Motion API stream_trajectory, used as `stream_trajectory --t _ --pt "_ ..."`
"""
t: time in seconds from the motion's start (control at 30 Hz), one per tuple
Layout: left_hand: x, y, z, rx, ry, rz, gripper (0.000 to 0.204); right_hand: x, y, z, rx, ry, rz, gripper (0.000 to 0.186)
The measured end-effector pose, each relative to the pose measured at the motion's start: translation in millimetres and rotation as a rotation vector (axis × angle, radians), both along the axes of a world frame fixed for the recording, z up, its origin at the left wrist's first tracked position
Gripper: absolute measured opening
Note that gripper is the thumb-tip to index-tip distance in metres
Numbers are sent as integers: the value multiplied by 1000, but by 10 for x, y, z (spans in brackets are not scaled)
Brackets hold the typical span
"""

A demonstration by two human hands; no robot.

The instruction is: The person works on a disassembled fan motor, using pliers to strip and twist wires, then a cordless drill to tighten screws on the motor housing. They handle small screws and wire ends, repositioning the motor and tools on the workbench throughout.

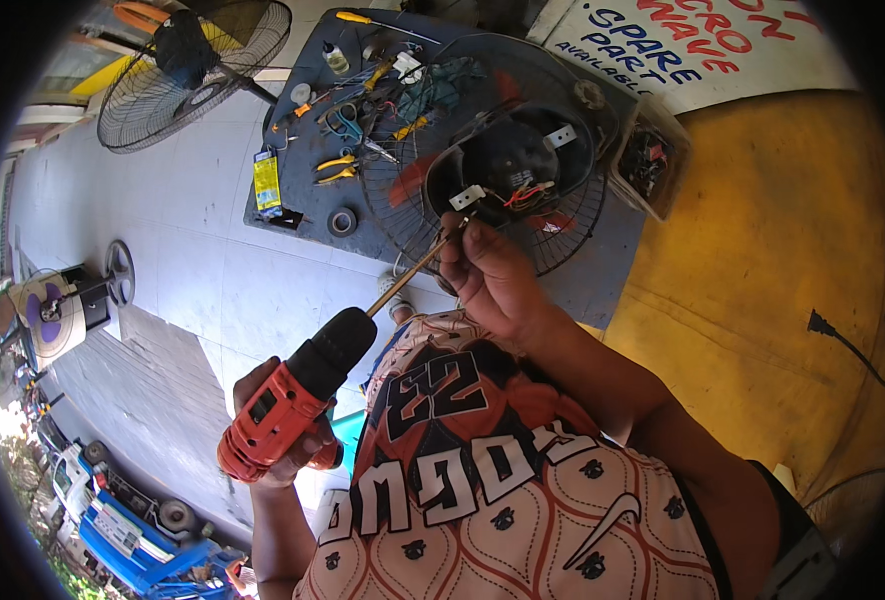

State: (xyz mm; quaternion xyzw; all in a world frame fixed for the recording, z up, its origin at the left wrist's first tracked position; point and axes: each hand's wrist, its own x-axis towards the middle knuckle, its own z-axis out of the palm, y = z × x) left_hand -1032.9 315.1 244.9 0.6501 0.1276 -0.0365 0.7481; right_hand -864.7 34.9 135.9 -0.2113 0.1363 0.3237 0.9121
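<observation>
My left hand grips a red and black cordless drill by its handle. A long, thin driver bit runs from the chuck up to my right hand. The fingers of that hand are pinched at the bit's tip, around something small and shiny that is too small to name. Just beyond the fingertips lies a black oval housing with metal brackets and red and yellow wires. It rests over a round wire fan guard, with orange-red blades showing through the wire.
Yellow-handled pliers, a tape roll, a yellow box and a screwdriver lie on the dark tabletop. A plastic bin of parts stands at right. A caged fan stands far left. A plug lies right.
</observation>
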Motion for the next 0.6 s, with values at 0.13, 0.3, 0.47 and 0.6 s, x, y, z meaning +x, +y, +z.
stream_trajectory --t 0.13,0.3,0.47,0.6 --pt "-4 -77 17 43 -16 47 101 140 -330 130 -667 -388 50 29" --pt "-12 -4 20 351 -48 50 99 563 -715 204 -1822 -1252 -247 27" --pt "-25 -55 56 340 12 70 91 769 -531 -43 -2092 -1558 -188 32" --pt "-86 -129 148 380 59 8 90 827 -468 -186 -2156 -1578 -124 29"
